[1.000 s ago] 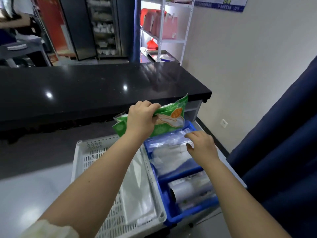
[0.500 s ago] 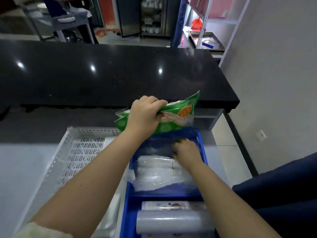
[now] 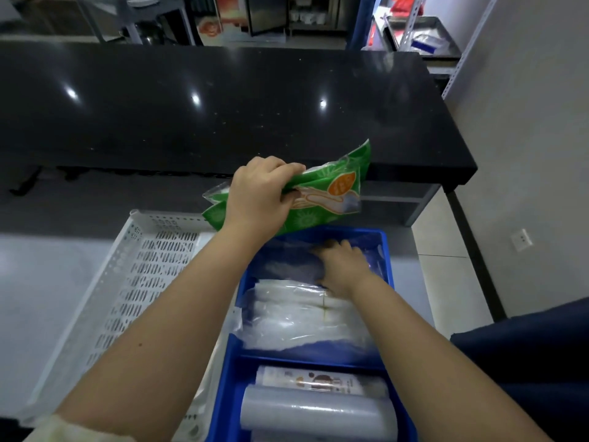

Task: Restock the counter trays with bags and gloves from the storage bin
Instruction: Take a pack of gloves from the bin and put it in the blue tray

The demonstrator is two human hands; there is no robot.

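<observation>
My left hand (image 3: pixel 259 194) grips a green printed packet of gloves (image 3: pixel 325 193) and holds it up above the far end of the blue tray (image 3: pixel 389 272). My right hand (image 3: pixel 342 266) reaches into the tray's far compartment, flat on clear plastic bags (image 3: pixel 296 311); I cannot tell whether it grips any. The near compartment holds rolls of clear bags (image 3: pixel 315 413) and a labelled roll (image 3: pixel 318 379). A white perforated basket (image 3: pixel 140 269) lies left of the blue tray.
A black stone counter (image 3: pixel 223 106) runs across the back, its edge just beyond the trays. A pale wall and floor tiles are on the right, dark blue fabric (image 3: pixel 526 362) at the lower right, and a metal shelf rack (image 3: pixel 424 36) behind.
My right hand has slid further toward the far end of the blue tray over the clear bags. The left hand keeps the green packet raised. The view has tilted down and closer.
</observation>
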